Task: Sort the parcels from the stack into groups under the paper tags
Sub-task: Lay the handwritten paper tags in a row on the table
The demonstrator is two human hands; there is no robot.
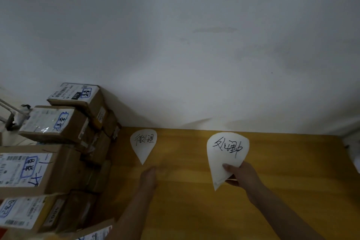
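Two bare forearms reach in from the near edge over a yellow wooden counter [194, 210]. At the near left corner, the edge of a labelled box pokes into view, part of the stack of parcels [58, 152] that fills the left side.

The parcels are brown cardboard boxes piled unevenly in several layers. They carry white shipping labels with barcodes and blue hand-drawn marks. The top parcel [78, 93] sits at the far end of the stack, against a plain pale wall [175, 45] that runs along the far edge of the counter. Every parcel in view is in this stack.

The left grip [149, 178], a bare hand, is blurred. Its fingers look stretched out straight and close together, holding nothing. It points toward the far side, just short of the tip of the left tag [144, 142].

The left tag is a white teardrop-shaped paper with black handwriting. It lies flat near the wall, just right of the stack, with its pointed end toward the camera.

The right grip [241, 175], also a bare hand, is clamped on the right tag [227, 152], a larger white teardrop with black handwriting. The thumb presses on top of the paper near its pointed near end, and the fingers curl underneath. The two tags are well apart.
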